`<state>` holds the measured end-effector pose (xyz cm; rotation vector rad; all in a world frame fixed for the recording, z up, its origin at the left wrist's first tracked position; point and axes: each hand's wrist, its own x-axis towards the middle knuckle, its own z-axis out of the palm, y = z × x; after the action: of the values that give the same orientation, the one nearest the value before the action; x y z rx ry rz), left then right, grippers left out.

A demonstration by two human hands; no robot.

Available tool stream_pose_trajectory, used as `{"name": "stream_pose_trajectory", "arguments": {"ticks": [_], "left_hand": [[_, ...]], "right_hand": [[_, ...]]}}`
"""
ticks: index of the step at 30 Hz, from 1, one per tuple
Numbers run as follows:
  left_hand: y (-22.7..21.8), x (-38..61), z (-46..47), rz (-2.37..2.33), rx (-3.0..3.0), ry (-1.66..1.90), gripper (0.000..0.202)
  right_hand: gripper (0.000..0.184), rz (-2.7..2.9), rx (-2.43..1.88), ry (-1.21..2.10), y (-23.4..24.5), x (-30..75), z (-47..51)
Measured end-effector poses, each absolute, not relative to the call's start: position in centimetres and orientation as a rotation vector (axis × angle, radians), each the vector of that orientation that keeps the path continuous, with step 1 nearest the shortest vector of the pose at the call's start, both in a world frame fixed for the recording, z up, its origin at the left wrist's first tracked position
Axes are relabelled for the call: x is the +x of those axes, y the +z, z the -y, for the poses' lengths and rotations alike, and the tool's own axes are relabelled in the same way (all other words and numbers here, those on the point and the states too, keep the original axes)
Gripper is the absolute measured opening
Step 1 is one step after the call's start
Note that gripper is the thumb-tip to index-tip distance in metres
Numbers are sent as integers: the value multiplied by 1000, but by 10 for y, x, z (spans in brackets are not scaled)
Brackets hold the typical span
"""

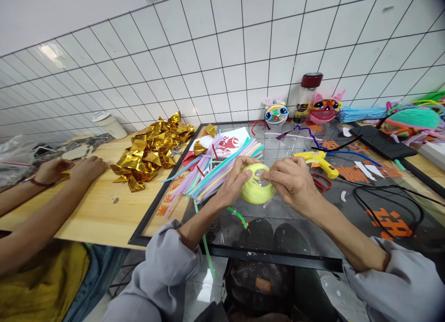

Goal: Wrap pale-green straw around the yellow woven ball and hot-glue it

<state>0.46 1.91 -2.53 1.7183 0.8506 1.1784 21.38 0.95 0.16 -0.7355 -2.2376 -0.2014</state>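
A yellow round shell (256,192), ridged as if wound from pipe cleaners, is held above the dark glass board. My left hand (236,180) grips its left side, thumb on the front and fingers behind. My right hand (290,180) is pinched at the shell's right edge, by a clear opening in its upper part. Whatever lies between the right fingertips is too small to make out. Just behind my right hand lies a yellow glue gun (321,162). A bundle of pastel pipe cleaners (212,173) lies to the left of my left hand.
Gold folded foil pieces (149,150) are heaped at left, near a co-worker's hands (85,169). Two decorated round faces (276,113) and a lidded bottle (306,99) stand by the wall. A phone (385,141) and black cable (382,187) lie at right.
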Motion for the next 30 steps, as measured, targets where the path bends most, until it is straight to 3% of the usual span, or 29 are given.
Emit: {"name": "stream_pose_trajectory", "arguments": {"ticks": [5,30], "left_hand": [[-22,11,-17,-892,1615,1214,24],[-27,14,-21,-824,1507,1281,20]], "right_hand": [[26,2190,-684,-314,1,210,-7],[27,2184,-736,-322,-2,207,-5]]}}
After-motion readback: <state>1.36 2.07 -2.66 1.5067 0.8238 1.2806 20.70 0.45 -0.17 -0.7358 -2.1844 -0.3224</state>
